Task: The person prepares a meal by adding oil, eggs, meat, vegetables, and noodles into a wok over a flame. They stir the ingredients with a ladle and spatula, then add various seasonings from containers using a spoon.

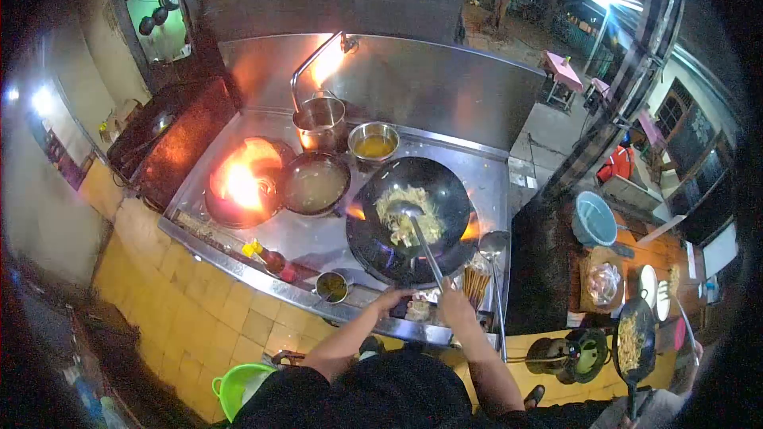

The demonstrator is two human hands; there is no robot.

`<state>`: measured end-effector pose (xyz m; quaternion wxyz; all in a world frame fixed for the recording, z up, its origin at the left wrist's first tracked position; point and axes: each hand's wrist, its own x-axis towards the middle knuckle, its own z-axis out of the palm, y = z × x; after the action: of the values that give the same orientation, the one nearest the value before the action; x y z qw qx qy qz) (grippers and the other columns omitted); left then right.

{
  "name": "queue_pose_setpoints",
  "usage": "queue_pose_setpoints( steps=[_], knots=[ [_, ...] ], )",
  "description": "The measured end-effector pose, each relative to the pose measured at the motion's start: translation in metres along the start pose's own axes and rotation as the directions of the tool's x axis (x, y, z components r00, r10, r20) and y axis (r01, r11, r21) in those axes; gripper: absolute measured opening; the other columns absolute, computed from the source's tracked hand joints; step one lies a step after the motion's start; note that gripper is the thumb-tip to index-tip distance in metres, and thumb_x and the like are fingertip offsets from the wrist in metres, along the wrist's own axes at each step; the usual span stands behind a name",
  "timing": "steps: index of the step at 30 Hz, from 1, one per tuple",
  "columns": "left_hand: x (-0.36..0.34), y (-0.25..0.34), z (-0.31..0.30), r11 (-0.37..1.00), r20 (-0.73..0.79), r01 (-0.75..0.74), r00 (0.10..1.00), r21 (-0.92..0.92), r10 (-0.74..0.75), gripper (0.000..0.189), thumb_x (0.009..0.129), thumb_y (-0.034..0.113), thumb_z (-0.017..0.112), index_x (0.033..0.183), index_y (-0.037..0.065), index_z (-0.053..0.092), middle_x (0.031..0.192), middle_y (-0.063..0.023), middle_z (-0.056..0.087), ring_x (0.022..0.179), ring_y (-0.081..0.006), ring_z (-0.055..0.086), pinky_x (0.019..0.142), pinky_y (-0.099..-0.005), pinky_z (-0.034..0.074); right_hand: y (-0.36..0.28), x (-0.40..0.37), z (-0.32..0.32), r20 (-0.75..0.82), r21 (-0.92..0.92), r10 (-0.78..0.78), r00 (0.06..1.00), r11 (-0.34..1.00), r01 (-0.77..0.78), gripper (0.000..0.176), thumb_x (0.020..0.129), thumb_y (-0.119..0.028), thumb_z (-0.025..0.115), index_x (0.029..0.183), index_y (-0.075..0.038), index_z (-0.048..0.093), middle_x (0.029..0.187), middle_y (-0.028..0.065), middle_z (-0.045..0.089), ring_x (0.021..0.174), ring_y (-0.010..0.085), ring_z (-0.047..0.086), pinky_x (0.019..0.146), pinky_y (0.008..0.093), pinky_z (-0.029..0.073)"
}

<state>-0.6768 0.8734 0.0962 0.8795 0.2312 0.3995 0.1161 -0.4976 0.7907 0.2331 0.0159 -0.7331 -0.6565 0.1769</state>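
Note:
My right hand (455,307) is wrapped around the long handle of a metal ladle (427,248). The ladle's bowl rests in pale noodle-like food (423,228) with greens, inside a large black wok (447,187). Flames show at both sides of the wok. At the wok's near edge, my left hand (393,299) is closed; what its fingers grip is hidden. A whitish crumpled item (429,295) lies between the two hands. Just left of my left hand stands a small metal cup (331,287) of dark contents.
Tall flames rise from a burner (242,187) at the left. Behind are a pan of cloudy liquid (316,183), a pot (319,119) under a tap and a bowl of yellow liquid (373,143). Another person at right holds a pan of noodles (632,342). A spatula (494,245) lies right.

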Motion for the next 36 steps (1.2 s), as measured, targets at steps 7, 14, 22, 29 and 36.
queue_pose_setpoints(
  steps=[7, 14, 22, 29, 36],
  knots=[
    [-0.125, 0.041, 0.137, 0.937, 0.147, 0.029, 0.989, -0.347, 0.024, 0.016, 0.084, 0.020, 0.057, 0.081, 0.005, 0.052, 0.062, -0.0008, 0.051, 0.052, -0.0131, 0.051, 0.052, -0.0264, 0.046, 0.017, -0.048, -0.109, 0.109, 0.071, 0.065, 0.992, 0.995, -0.073, 0.040, 0.080, -0.021, 0.053, 0.118, -0.010, 0.047, 0.090, 0.0222, 0.060, 0.086, 0.0397, 0.057, 0.075, 0.0464, 0.046],
    [-0.089, 0.003, 0.085, 0.982, -0.102, -0.097, 0.991, -0.163, 0.081, 0.018, 0.084, 0.025, 0.055, 0.080, 0.007, 0.054, 0.063, -0.0037, 0.054, 0.054, -0.0134, 0.053, 0.051, -0.0272, 0.045, 0.015, -0.068, -0.079, 0.089, 0.127, -0.028, 0.996, 0.992, 0.017, 0.046, 0.080, -0.024, 0.055, 0.122, -0.011, 0.044, 0.090, 0.0250, 0.059, 0.083, 0.0401, 0.058, 0.070, 0.0480, 0.048],
    [-0.101, 0.035, 0.084, 0.993, 0.013, -0.027, 1.000, -0.112, 0.029, 0.019, 0.078, 0.023, 0.062, 0.081, 0.005, 0.057, 0.058, -0.0010, 0.053, 0.051, -0.0122, 0.052, 0.050, -0.0269, 0.045, -0.011, -0.087, -0.080, 0.089, 0.071, 0.084, 0.992, 0.993, -0.091, 0.039, 0.084, -0.024, 0.045, 0.121, -0.010, 0.044, 0.075, 0.0245, 0.060, 0.073, 0.0423, 0.059, 0.065, 0.0490, 0.049],
    [-0.140, -0.016, 0.114, 0.995, -0.084, 0.004, 0.996, 0.101, 0.004, 0.021, 0.081, 0.025, 0.059, 0.076, 0.004, 0.056, 0.063, -0.0060, 0.056, 0.052, -0.0155, 0.056, 0.048, -0.0289, 0.046, -0.014, -0.085, -0.033, -0.211, -0.325, -0.046, 0.976, 0.945, -0.026, 0.034, 0.079, -0.010, 0.044, 0.112, -0.005, 0.053, 0.052, 0.0019, 0.047, 0.046, 0.0173, 0.051, 0.038, 0.0318, 0.044],
    [-0.069, 0.000, 0.042, 0.988, -0.176, -0.090, 0.978, 0.125, 0.111, 0.020, 0.083, 0.026, 0.056, 0.072, 0.010, 0.053, 0.058, -0.0022, 0.053, 0.049, -0.0130, 0.051, 0.048, -0.0286, 0.043, -0.012, -0.085, -0.011, -0.342, -0.274, -0.086, 0.936, 0.962, -0.012, 0.030, 0.083, -0.015, 0.045, 0.109, -0.004, 0.053, 0.055, 0.0077, 0.053, 0.048, 0.0234, 0.055, 0.038, 0.0363, 0.045]
  ],
)
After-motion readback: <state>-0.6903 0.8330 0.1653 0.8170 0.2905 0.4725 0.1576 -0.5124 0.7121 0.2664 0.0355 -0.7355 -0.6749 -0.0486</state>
